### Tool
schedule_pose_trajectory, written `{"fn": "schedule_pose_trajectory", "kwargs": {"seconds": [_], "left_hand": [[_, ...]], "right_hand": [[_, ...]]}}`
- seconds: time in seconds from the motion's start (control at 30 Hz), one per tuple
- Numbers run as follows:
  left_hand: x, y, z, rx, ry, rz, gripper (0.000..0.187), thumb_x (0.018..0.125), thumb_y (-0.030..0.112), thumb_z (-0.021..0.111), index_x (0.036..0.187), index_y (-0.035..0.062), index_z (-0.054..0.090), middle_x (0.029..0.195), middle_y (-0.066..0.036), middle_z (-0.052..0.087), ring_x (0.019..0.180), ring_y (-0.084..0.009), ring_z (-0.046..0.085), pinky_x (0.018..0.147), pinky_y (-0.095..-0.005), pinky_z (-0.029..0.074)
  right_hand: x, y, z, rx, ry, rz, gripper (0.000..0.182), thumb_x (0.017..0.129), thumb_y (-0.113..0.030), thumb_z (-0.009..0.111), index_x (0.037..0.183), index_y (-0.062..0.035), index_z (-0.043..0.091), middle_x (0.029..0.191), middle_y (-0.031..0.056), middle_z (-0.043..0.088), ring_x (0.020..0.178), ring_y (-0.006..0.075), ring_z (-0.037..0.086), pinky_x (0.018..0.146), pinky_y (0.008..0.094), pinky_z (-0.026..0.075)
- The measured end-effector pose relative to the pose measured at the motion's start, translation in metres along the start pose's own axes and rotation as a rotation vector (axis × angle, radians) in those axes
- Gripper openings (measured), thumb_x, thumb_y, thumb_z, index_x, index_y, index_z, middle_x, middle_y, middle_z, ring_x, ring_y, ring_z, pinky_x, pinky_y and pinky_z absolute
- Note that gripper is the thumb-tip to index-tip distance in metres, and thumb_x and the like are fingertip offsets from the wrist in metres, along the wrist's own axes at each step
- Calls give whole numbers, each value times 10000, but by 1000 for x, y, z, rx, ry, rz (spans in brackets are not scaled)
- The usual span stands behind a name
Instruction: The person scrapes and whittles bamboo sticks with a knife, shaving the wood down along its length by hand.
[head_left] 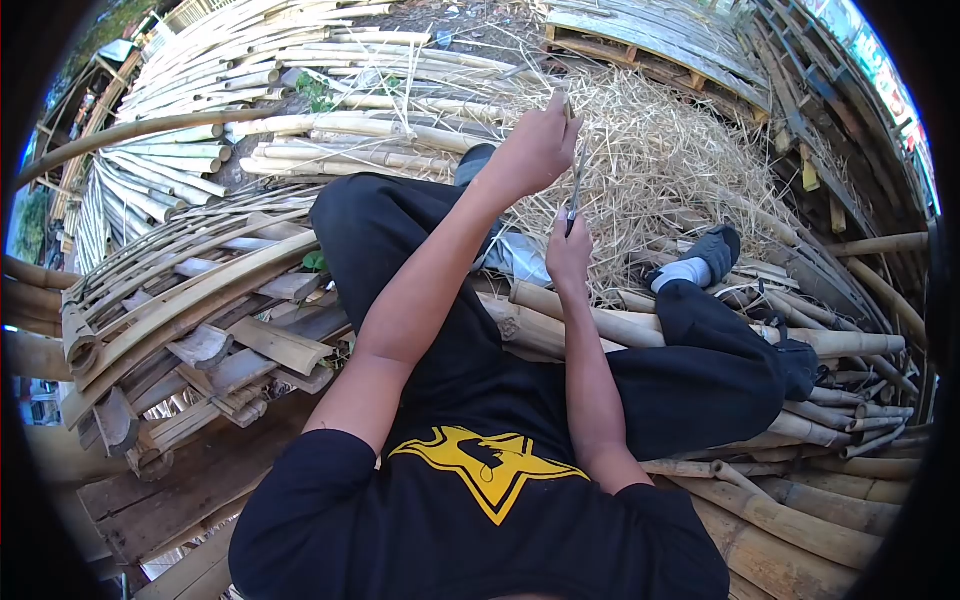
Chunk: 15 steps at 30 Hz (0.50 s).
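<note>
My left hand [540,145] is raised in front of my knees, fingers closed on a thin strip [568,104] that looks like bamboo. Just below and to its right, my right hand [569,258] grips the dark handle of a knife [578,185]. The narrow blade points up toward my left hand; whether it touches the strip is unclear. Behind both hands lies a wide heap of pale shavings [670,160].
Split bamboo pieces [280,345] are stacked at the left, with long poles [330,55] behind. More poles [800,510] lie under and beside my right leg. A wooden pallet [660,50] is at the back right. My shoe [716,254] rests by the shavings.
</note>
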<state>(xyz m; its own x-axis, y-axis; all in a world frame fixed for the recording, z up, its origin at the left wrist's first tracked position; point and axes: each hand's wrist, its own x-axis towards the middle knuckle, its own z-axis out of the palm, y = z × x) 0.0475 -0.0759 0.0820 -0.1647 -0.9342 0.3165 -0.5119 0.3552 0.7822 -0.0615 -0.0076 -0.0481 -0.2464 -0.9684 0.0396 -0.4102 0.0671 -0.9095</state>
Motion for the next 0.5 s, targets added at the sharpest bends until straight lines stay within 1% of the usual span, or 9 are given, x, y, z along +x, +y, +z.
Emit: {"fn": "schedule_pose_trajectory", "kwargs": {"seconds": [0.07, 0.13, 0.17, 0.23, 0.27, 0.33, 0.37, 0.43, 0.5], "left_hand": [[0, 0, 1, -13, 4, 1, 262, 917, 174, 511, 958, -70, 426, 651, -293, 569, 644, -477, 558, 586, -523, 432], [0, 0, 1, -8, 16, 6, 368, 939, 298, 507, 937, -66, 451, 629, -265, 577, 598, -431, 588, 576, -490, 455], [-2, 6, -3, -8, 16, 5, 368, 939, 298, 507, 937, -66, 451, 629, -265, 577, 598, -431, 588, 576, -490, 455], [-5, 19, -11, -146, -41, -147, 550, 943, 492, 445, 902, -55, 487, 609, -195, 592, 547, -312, 627, 546, -407, 484], [-6, 21, -13, -146, -42, -146, 550, 943, 492, 445, 902, -55, 487, 609, -195, 592, 547, -312, 627, 546, -407, 484], [-8, 25, -16, -341, -42, -249, 738, 907, 655, 347, 940, -49, 565, 671, -123, 631, 523, -177, 633, 467, -268, 463], [-8, 28, -18, -340, -44, -250, 738, 907, 655, 347, 940, -49, 565, 671, -123, 631, 523, -177, 633, 467, -268, 463], [-10, 33, -21, -318, -53, -305, 838, 880, 719, 263, 973, -53, 576, 681, -128, 644, 518, -175, 636, 456, -242, 453], [-7, 27, -20, -339, -46, -318, 832, 879, 716, 268, 966, -50, 581, 679, -131, 647, 505, -173, 631, 449, -239, 451]], "right_hand": [[0, -2, -2, -23, -32, 51, 343, 958, -282, 445, 866, 40, 515, 730, 235, 573, 699, 401, 556, 663, 486, 396], [-1, -3, -3, -44, -38, 58, 337, 960, -278, 441, 871, 39, 514, 747, 242, 578, 719, 414, 559, 671, 491, 397], [-1, -3, -3, -65, -45, 63, 331, 961, -274, 437, 876, 37, 512, 763, 249, 582, 740, 427, 562, 679, 495, 399], [-1, -4, -5, -80, -56, 65, 325, 961, -268, 434, 882, 37, 509, 772, 254, 584, 752, 436, 561, 684, 500, 399], [-1, -4, -5, -94, -66, 65, 318, 962, -263, 430, 888, 37, 506, 781, 258, 586, 764, 445, 561, 689, 504, 399], [0, -5, -6, -100, -67, 70, 314, 960, -258, 432, 888, 38, 503, 783, 259, 587, 767, 447, 561, 690, 507, 398], [0, -5, -6, -107, -68, 76, 309, 958, -254, 434, 888, 40, 500, 784, 260, 588, 771, 450, 560, 692, 509, 398], [0, -3, -5, -128, -61, 72, 306, 956, -251, 437, 889, 41, 499, 785, 262, 588, 775, 454, 559, 694, 510, 397], [0, -2, -5, -148, -54, 65, 303, 954, -248, 439, 890, 42, 498, 786, 263, 588, 779, 458, 558, 696, 511, 397]]}}
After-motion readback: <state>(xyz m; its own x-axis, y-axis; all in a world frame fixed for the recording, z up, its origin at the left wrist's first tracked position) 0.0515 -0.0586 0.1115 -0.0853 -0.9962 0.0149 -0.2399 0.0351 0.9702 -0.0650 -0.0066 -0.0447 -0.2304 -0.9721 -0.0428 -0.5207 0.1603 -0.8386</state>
